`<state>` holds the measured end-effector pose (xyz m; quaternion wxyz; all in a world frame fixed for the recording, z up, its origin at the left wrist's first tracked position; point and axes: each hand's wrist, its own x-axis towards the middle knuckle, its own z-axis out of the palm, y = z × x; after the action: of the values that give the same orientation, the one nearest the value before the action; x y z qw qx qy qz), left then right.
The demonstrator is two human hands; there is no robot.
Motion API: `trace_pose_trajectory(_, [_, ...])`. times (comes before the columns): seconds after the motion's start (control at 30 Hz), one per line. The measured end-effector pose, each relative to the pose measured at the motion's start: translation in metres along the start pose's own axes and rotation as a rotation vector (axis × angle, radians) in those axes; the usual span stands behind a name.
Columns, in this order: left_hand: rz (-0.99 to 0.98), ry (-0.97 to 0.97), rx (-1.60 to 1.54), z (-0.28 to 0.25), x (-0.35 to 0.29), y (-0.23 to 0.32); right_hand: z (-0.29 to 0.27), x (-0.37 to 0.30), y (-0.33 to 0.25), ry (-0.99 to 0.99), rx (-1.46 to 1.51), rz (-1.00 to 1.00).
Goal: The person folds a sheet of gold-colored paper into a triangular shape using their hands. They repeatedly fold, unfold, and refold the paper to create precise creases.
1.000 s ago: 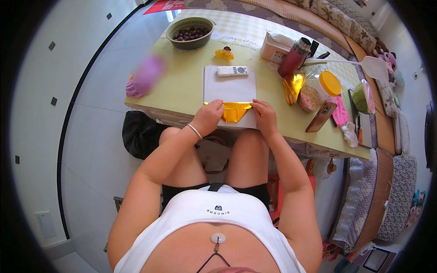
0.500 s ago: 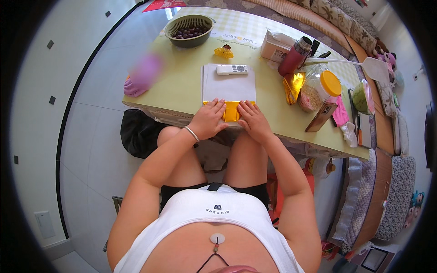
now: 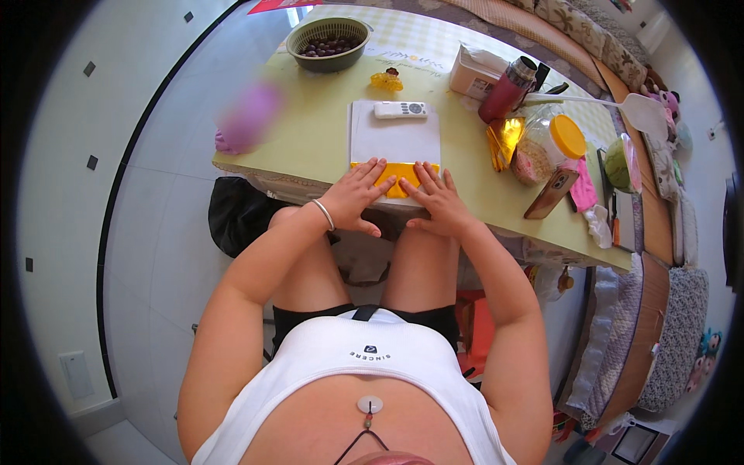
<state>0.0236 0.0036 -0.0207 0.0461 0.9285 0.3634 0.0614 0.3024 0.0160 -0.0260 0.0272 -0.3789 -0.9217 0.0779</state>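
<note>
A strip of shiny gold foil paper point(image 3: 398, 172) lies along the near end of a small stack of white paper point(image 3: 391, 141), at the table's front edge. My left hand point(image 3: 352, 195) rests flat on the left part of the foil, fingers stretched out and thumb apart. On the right part lies my right hand point(image 3: 436, 198), its fingers spread. Both hands are open, and each hides some of the foil. A white remote control point(image 3: 401, 110) sits across the far end of the paper.
Farther back are a basket of dark round fruit point(image 3: 327, 45) and a yellow ornament point(image 3: 387, 80). On the right stand a tissue box point(image 3: 473, 71), red thermos point(image 3: 508, 91), gold foil sheets point(image 3: 505, 142), yellow-lidded jar point(image 3: 544, 147) and phone point(image 3: 551, 194). Purple cloth point(image 3: 236, 140) lies left.
My fingers have spread more and the thumbs have moved away from the foil. The foil strip now looks narrower. The whole view has shifted slightly.
</note>
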Motion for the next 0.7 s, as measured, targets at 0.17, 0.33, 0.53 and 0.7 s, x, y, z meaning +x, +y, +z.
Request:
trace_pose_trajectory(0.17, [-0.010, 0.024, -0.098, 0.005, 0.001, 0.000, 0.011, 0.000, 0.007, 0.086, 0.175, 0.033])
trace_pose_trajectory(0.33, [-0.384, 0.389, -0.747, 0.040, 0.015, -0.013, 0.037, 0.017, 0.022, 0.301, 0.617, 0.234])
trace_pose_trajectory(0.53, [-0.508, 0.563, -0.467, 0.041, 0.033, 0.013, 0.046, 0.028, -0.005, 0.555, 0.436, 0.364])
trace_pose_trajectory(0.7, [-0.395, 0.617, -0.364, 0.046, 0.027, 0.008, 0.043, 0.024, -0.009, 0.546, 0.360, 0.324])
